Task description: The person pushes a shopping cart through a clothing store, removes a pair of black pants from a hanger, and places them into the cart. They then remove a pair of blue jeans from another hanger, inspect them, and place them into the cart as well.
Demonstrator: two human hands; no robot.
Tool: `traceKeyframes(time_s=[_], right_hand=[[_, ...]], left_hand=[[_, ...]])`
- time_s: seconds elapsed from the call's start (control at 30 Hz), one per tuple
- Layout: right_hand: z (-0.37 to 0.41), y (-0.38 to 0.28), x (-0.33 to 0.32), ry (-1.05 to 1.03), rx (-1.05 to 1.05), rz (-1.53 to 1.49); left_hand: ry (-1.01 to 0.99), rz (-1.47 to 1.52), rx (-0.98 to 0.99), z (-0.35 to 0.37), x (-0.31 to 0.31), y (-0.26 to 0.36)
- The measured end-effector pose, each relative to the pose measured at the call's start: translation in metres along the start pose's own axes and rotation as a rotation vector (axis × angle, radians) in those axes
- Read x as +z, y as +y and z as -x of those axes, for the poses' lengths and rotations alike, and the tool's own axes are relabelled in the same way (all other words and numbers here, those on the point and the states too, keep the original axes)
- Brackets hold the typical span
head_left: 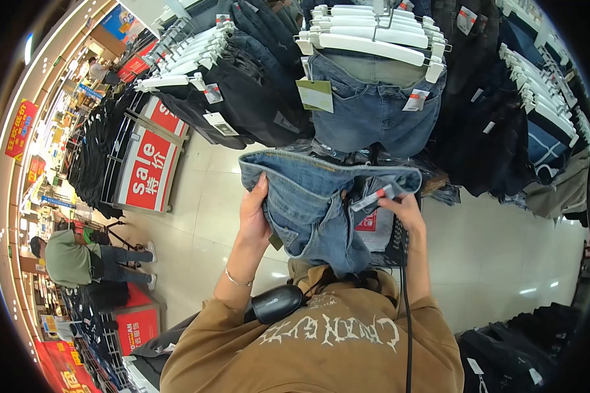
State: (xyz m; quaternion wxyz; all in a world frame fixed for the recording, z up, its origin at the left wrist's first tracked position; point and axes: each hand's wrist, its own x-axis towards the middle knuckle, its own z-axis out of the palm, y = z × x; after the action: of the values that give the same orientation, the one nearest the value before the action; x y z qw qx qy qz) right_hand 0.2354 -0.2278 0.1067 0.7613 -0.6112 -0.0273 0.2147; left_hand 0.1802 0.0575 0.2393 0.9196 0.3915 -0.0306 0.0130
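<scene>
A pair of light blue jeans (301, 203) is stretched out in front of my chest, with the waistband up and the lower part folded or bunched. My left hand (254, 213) grips the waistband at its left side, thumb on the outside. On the other side, my right hand (405, 211) pinches the right end of the waistband, next to a white and red tag (373, 198). The fingers behind the denim are partly hidden. Just beyond the jeans hang darker blue jeans (373, 111) on a white hanger (372, 49).
Racks of dark trousers (242, 92) on white hangers stand ahead and to the right (550, 98). A dark basket (396, 242) sits below my right hand. Red sale signs (149, 167) and a person in a green shirt (72, 259) are at left, across the tiled floor (206, 196).
</scene>
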Motion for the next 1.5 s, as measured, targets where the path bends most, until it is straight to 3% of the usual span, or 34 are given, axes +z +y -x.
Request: traceKeyframes(time_s=[0.07,0.13,0.2,0.27,0.4,0.5,0.57,0.7,0.73,1.5], right_hand=[[0.001,-0.001,0.002,0.324,-0.159,0.038],[-0.003,-0.006,-0.011,0.220,-0.230,-0.065],[-0.004,0.004,-0.018,0.454,-0.284,-0.164],[0.009,-0.032,-0.010,0.413,-0.330,-0.196],[0.026,-0.057,-0.002,0.571,-0.395,-0.439],[0.038,-0.077,0.002,0.536,-0.438,-0.440],[0.048,-0.085,0.003,0.407,-0.427,-0.529],[0.065,-0.096,0.028,0.553,-0.424,-0.512],[0.065,-0.092,0.021,0.498,-0.389,-0.505],[0.069,-0.081,0.040,0.405,-0.524,-0.481]], left_hand=[[0.161,-0.053,-0.009,-0.003,-0.001,0.000],[0.197,-0.073,0.007,-0.008,0.001,0.000],[0.260,-0.080,-0.007,-0.013,-0.002,0.001],[0.287,-0.111,-0.015,-0.016,-0.007,0.001],[0.262,-0.222,0.010,-0.022,-0.013,0.001],[0.255,-0.298,0.035,-0.025,-0.008,0.001],[0.259,-0.332,0.056,-0.026,-0.006,-0.001],[0.285,-0.444,0.097,-0.027,-0.005,-0.004],[0.310,-0.475,0.118,-0.026,-0.005,-0.005],[0.273,-0.397,0.102,-0.027,-0.013,-0.013]])
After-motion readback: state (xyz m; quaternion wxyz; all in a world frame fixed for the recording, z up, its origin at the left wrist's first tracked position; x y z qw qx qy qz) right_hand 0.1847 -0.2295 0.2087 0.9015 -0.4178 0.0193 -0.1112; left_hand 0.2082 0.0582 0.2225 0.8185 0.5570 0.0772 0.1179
